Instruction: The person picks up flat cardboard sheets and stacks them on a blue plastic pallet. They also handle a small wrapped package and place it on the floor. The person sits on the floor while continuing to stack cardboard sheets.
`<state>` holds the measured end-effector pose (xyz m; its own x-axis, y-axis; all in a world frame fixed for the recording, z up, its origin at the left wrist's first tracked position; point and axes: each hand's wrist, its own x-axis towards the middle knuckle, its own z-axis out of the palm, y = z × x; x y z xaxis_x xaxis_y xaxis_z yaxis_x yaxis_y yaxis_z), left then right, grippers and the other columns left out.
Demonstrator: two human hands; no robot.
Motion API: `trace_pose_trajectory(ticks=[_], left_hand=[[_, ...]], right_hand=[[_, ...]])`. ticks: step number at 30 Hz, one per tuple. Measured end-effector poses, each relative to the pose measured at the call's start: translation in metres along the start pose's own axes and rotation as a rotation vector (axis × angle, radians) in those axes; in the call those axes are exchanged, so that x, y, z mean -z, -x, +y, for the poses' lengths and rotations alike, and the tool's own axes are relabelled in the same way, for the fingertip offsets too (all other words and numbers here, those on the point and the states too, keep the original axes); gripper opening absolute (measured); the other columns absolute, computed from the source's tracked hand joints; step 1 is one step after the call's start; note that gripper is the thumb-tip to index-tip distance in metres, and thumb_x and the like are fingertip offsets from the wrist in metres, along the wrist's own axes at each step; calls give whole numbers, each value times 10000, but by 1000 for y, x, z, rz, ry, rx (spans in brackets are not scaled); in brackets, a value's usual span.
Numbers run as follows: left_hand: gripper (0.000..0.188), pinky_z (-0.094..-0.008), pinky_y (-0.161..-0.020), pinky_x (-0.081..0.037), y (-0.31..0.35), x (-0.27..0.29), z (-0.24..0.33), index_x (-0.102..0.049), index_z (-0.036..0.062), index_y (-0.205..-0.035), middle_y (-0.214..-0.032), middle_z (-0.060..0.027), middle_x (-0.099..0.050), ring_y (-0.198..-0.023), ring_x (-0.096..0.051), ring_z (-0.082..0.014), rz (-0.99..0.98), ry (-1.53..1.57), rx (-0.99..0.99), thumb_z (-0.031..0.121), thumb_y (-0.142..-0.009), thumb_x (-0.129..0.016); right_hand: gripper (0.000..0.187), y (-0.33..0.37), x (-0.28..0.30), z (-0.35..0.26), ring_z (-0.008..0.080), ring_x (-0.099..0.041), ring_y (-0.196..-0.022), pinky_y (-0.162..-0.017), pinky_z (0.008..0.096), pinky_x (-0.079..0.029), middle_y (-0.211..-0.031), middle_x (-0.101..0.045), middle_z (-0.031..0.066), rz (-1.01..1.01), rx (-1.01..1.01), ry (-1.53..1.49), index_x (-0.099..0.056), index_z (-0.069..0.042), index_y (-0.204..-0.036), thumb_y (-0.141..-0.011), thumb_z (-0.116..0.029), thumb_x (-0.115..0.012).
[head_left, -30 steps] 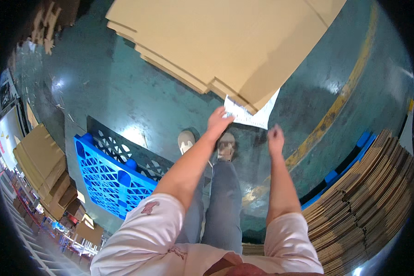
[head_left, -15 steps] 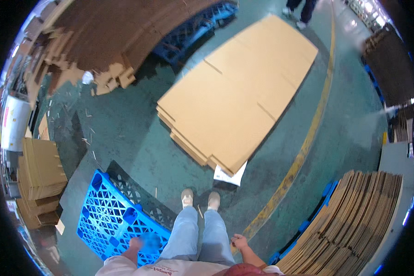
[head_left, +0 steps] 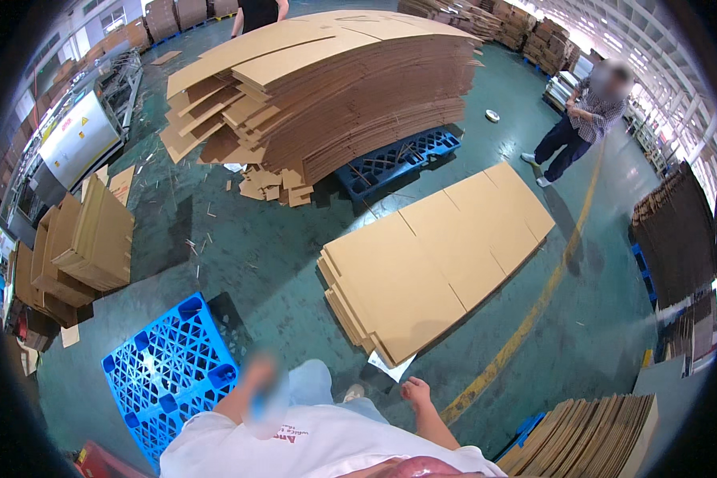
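Observation:
My left hand (head_left: 260, 373) is raised in front of my shirt, over the right edge of a blue plastic pallet (head_left: 168, 358). Its fingers are blurred and look closed around a pale bluish thing (head_left: 268, 410), whose kind I cannot make out. At my other side, my right hand (head_left: 415, 391) hangs with curled fingers, and nothing shows in it. Just ahead of it, a low stack of flat cardboard sheets (head_left: 438, 259) lies on the floor. A white paper (head_left: 391, 367) sticks out under the stack's near corner.
A tall cardboard stack (head_left: 374, 103) rests on another blue pallet (head_left: 398, 162) at the back. A person (head_left: 588, 115) stands beyond the low stack. Folded cartons (head_left: 95, 235) stand left; upright cardboard sheets (head_left: 585, 438) fill the lower right. A yellow line (head_left: 526, 327) crosses the floor.
The view has tilted up, bringing the tall stack and the standing person into fuller sight. My left hand has risen towards my chest with the bluish thing. My right hand stays curled.

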<state>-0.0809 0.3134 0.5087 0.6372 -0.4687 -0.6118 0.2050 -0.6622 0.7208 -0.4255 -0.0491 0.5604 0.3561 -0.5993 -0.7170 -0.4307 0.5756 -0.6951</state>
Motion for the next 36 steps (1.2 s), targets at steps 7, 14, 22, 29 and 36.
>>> trace_pose_trajectory(ticks=[7,14,22,29,36], left_hand=[[134,-374,-679,-447,-87,43,35,-605,84,-788,-810,-104,-585,-787,-556,-248,-11,-86,-176,168,-749,-509],[158,-326,-611,-466,-224,148,141,-577,53,-878,-813,-75,-588,-717,-569,-204,11,35,-420,129,-741,-556],[332,-254,-599,-484,-256,359,371,-483,30,-1138,-893,-63,-586,-716,-571,-127,328,628,-384,108,-823,-554],[335,-273,-631,-501,-289,446,428,-468,21,-1112,-930,-102,-573,-739,-576,-161,377,1004,-567,66,-802,-586],[781,-423,-733,-484,-337,579,488,-75,35,-1294,-1136,-176,-440,-925,-528,-288,736,1038,-665,66,-754,-640]], right_hand=[[191,-3,1,28,177,-499,-440,-368,298,-386,-590,-529,93,298,-131,11,-588,41,-870,-693,-2,-530],[94,-29,-90,6,168,-462,-410,-337,303,-344,-535,-486,84,220,-144,-31,-531,-8,-600,-693,-21,-531],[457,-27,-267,-149,116,-499,-516,-455,241,-408,-651,-534,51,-75,48,138,-406,52,-1201,-777,-24,-559],[411,-16,-270,-170,121,-473,-469,-401,261,-373,-645,-535,66,71,-135,44,-454,57,-1154,-756,13,-545],[135,-11,-239,-145,132,-518,-486,-418,275,-426,-619,-546,58,256,-212,278,-566,11,-848,-726,-44,-576]])
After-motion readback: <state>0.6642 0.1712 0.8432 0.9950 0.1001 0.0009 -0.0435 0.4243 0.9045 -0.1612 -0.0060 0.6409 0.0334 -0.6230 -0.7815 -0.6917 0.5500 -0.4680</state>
